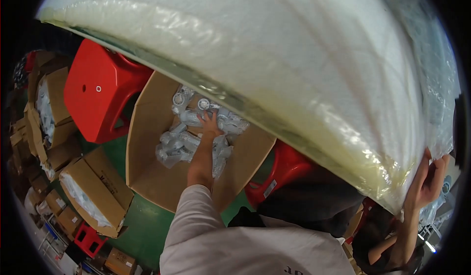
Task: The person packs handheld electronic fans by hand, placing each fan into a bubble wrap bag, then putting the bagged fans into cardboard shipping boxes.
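Deep inside an open cardboard box (147,147), my left hand (210,125) rests with its fingers spread over several items in clear plastic bags (179,142). They look like white and grey round-ended parts; their exact kind is too small to tell. My right hand (429,184) is up at the far right, by the corner of a white tabletop (274,54) covered in clear film. Its fingers are bent and closed on the edge of a clear plastic sheet (436,127); part of the grip is hidden.
A red plastic stool (98,91) stands left of the box, another red stool (282,172) to its right. Further left are open cartons (100,191) lined with plastic. The tabletop's edge overhangs the box. Another person (380,240) is at the lower right. The floor (147,221) is green.
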Action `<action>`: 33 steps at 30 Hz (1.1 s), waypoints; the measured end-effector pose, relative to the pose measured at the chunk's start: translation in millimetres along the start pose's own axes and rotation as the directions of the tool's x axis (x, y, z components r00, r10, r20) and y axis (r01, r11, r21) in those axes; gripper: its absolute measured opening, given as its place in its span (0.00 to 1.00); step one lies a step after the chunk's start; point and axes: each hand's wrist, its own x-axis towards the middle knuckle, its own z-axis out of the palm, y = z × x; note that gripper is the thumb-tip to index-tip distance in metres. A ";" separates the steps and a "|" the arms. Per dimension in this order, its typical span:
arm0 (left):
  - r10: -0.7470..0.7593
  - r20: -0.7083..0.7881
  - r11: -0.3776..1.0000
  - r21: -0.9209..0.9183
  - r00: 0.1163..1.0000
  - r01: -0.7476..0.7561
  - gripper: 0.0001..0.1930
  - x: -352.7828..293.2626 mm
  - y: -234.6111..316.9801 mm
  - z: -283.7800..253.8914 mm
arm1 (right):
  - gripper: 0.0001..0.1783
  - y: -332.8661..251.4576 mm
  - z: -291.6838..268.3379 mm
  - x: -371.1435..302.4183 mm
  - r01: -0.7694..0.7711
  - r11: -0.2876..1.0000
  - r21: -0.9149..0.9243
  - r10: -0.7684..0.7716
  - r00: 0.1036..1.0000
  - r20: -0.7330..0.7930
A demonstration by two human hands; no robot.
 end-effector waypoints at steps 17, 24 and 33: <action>-0.216 -0.181 0.773 -0.632 0.959 0.055 0.19 -15.9 -25.2 43.7 | 0.09 -18.7 5.9 16.5 0.020 0.998 0.053 -0.017 0.998 -0.055; -0.273 -0.379 0.716 -0.694 0.885 -0.076 0.07 -86.3 -18.6 -13.7 | 0.11 -27.5 0.9 20.5 0.061 0.991 0.119 -0.052 0.996 -0.077; -0.122 -0.427 0.706 -0.672 0.896 -0.224 0.04 -95.3 -2.6 -47.0 | 0.12 -31.8 2.6 28.5 0.146 0.981 0.126 -0.133 0.985 -0.107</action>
